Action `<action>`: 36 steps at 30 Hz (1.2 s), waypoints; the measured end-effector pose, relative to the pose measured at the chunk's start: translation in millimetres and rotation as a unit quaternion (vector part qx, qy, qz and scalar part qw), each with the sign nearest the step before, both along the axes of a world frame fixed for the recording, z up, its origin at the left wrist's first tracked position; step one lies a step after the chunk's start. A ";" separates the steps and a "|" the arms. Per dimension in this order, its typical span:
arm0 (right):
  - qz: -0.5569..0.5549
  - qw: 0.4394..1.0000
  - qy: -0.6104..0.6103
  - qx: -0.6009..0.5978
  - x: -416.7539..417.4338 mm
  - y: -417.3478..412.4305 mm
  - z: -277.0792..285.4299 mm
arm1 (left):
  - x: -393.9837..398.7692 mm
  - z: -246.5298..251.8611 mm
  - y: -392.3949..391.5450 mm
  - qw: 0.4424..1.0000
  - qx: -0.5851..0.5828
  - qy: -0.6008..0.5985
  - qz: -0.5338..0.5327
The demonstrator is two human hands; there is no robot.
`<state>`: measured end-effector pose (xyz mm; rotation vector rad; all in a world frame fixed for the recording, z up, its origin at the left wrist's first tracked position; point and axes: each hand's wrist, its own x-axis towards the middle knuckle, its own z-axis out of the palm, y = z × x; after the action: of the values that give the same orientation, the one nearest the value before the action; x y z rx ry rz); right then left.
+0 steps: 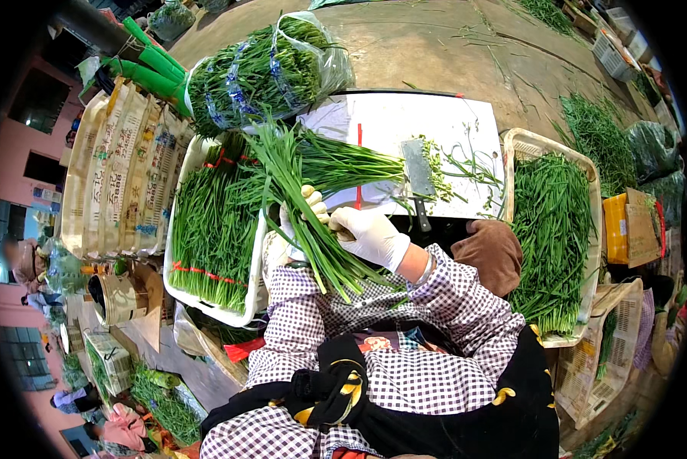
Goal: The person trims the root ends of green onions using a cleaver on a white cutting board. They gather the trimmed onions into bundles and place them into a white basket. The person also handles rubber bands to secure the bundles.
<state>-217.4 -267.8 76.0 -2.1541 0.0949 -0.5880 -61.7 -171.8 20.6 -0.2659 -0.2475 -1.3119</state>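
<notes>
My left hand point(316, 205), in a pale glove, is wrapped around a loose bunch of garlic chives point(297, 189) held over my lap. Its palm is hidden behind the leaves. My right hand point(372, 236), in a white glove, touches the bunch's side with curled fingers; whether they pinch any stalks is unclear. Beyond them, more chives point(355, 160) lie across a white cutting board point(378, 112), over a red tie strip point(359, 133). A cleaver point(418, 166) rests at their cut ends, its black handle towards me, with trimmed stalk bits point(438, 172) beside the blade.
At left a white crate point(257, 281) holds chive bundles with red ties, near stacked crates point(119, 178). A crate point(593, 229) of loose chives stands at right. Behind the board sits a filled plastic bag point(263, 69). Brown cloth point(489, 252) covers my knee.
</notes>
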 end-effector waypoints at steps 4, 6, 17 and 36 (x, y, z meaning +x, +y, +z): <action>0.013 0.990 -0.002 -0.138 5.4 2.1 6.2 | 2.1 2.9 6.4 1.000 0.011 0.001 -0.004; 0.019 0.979 0.039 -0.201 2.2 -0.4 5.6 | -2.4 -2.5 4.2 1.000 0.016 0.017 -0.012; 0.078 0.907 0.335 0.242 -48.9 -51.5 7.6 | 24.3 14.4 17.4 0.995 -0.004 0.028 0.098; -0.011 0.907 -0.003 0.422 55.0 -58.6 -87.0 | -20.0 -15.0 -65.7 0.632 0.416 -0.424 0.497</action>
<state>-162.5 -326.4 -11.0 -1.3054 0.3102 -0.4486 -81.7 -237.5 5.6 1.2027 -0.4529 -0.2080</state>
